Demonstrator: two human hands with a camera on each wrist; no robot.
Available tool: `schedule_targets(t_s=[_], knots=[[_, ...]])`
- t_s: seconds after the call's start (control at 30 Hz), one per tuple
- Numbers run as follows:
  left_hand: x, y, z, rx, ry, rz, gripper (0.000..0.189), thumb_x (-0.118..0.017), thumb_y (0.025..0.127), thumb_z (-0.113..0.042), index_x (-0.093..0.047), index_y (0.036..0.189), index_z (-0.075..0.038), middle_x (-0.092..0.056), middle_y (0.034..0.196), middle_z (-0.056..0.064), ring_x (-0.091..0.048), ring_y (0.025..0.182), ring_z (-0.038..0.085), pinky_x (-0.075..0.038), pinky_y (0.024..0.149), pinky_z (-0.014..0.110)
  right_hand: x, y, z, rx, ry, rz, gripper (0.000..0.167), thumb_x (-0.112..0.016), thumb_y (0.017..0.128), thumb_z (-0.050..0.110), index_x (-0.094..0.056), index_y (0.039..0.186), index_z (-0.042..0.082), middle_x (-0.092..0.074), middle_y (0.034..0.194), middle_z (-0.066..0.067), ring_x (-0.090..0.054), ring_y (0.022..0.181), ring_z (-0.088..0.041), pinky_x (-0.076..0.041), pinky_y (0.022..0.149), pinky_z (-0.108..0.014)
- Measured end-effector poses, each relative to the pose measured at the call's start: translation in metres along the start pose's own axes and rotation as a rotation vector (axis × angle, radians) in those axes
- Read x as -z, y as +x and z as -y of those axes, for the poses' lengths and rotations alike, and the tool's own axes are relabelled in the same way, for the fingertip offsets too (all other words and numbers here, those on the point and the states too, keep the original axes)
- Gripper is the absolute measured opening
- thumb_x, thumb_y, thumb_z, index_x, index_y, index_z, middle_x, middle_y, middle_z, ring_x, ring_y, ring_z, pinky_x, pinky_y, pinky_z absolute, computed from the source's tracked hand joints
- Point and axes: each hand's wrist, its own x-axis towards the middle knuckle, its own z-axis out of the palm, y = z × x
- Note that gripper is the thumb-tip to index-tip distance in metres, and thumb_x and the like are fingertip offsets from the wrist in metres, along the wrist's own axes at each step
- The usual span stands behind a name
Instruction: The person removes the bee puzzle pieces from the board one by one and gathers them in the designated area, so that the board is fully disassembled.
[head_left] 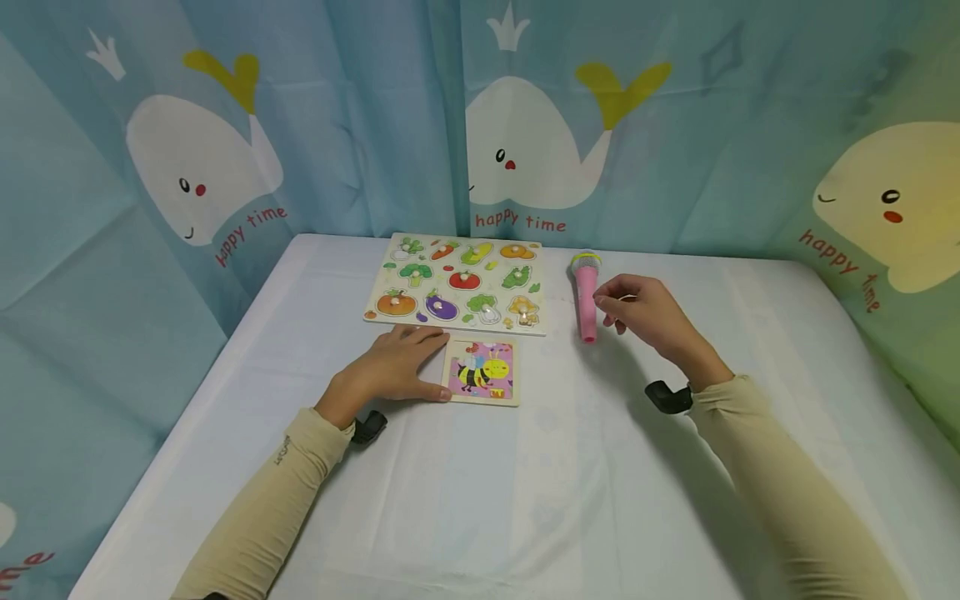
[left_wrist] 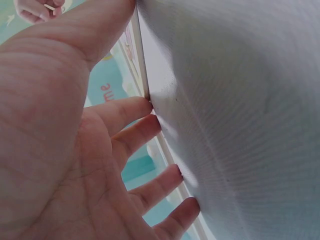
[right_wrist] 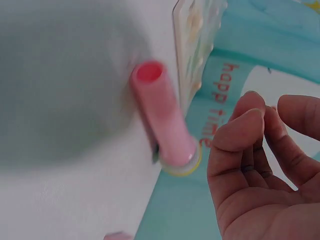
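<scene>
A small square bee puzzle [head_left: 482, 372] lies flat on the white cloth. My left hand [head_left: 393, 364] rests at its left side, thumb by the lower left corner and index finger by the upper left one. From the left wrist, the fingers [left_wrist: 132, 132] look spread and fairly straight, with tips down at the cloth. A pink toy microphone [head_left: 587, 302] with a silver and yellow head lies to the right. Just right of its handle hovers my right hand [head_left: 648, 318], fingers loosely bent and holding nothing; the right wrist view shows a gap between hand and microphone [right_wrist: 167, 117].
Behind the bee puzzle lies a larger vegetable peg puzzle board [head_left: 491, 279], close to the left fingertips. A blue whale-print curtain [head_left: 420, 108] hangs along the back and sides of the cloth-covered table [head_left: 555, 500].
</scene>
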Motion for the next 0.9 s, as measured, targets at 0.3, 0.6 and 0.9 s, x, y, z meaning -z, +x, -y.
schedule_targets(t_s=[0.3,0.6,0.9], knots=[[0.0,-0.001,0.0,-0.005,-0.01,0.0,0.099,-0.079,0.093,-0.057,-0.035,0.169,-0.012,-0.03,0.173,0.01,-0.021,0.157,0.043,-0.018,0.125,0.064,-0.032,0.007,0.022,0.014,-0.002,0.1,0.027,-0.066,0.106,0.014,-0.068,0.124,-0.006,-0.067,0.115,-0.025,-0.063,0.092,-0.033,-0.056,0.074,-0.036],[0.0,-0.001,0.0,-0.022,-0.001,-0.005,0.099,-0.078,0.094,-0.058,-0.035,0.169,-0.011,-0.03,0.173,0.01,-0.023,0.157,0.043,-0.02,0.124,0.063,-0.065,0.019,0.033,0.131,-0.009,0.22,0.023,-0.067,0.104,0.009,-0.069,0.121,-0.006,-0.068,0.111,-0.017,-0.069,0.093,-0.039,-0.058,0.076,-0.042],[0.0,-0.001,0.001,-0.016,0.009,-0.007,0.098,-0.078,0.094,-0.058,-0.035,0.169,-0.011,-0.03,0.173,0.01,-0.023,0.157,0.043,-0.02,0.124,0.063,-0.087,0.026,0.039,0.171,-0.042,0.308,0.026,-0.069,0.102,0.007,-0.068,0.125,-0.006,-0.067,0.116,-0.018,-0.069,0.095,-0.033,-0.057,0.079,-0.035]])
